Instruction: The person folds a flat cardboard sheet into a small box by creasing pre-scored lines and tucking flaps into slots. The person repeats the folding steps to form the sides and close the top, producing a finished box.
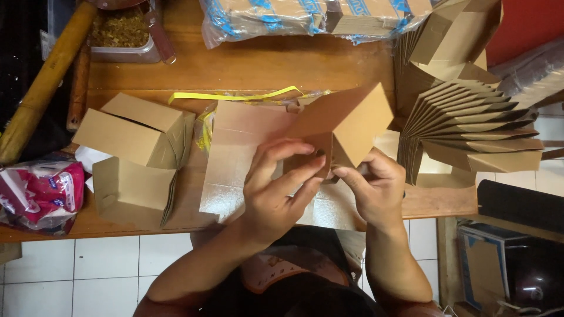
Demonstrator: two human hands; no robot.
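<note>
Both my hands hold a brown cardboard box blank point(343, 123) with a shiny silver inner lining, partly folded above the wooden table point(247, 64). My left hand point(276, 191) grips its lower middle, fingers pressed on a folded flap. My right hand point(376, 188) pinches the flap's right side, under the raised brown panel. The flat, lined part of the blank point(235, 158) spreads out to the left under my left hand.
Two folded brown boxes point(138, 132) point(132, 191) lie at the left. A fanned stack of flat blanks point(470, 126) sits at the right. A plastic-wrapped bundle of blanks point(305, 17), a yellow strap point(235, 95), a pink packet point(41, 194) and a wooden pole point(47, 76) lie around.
</note>
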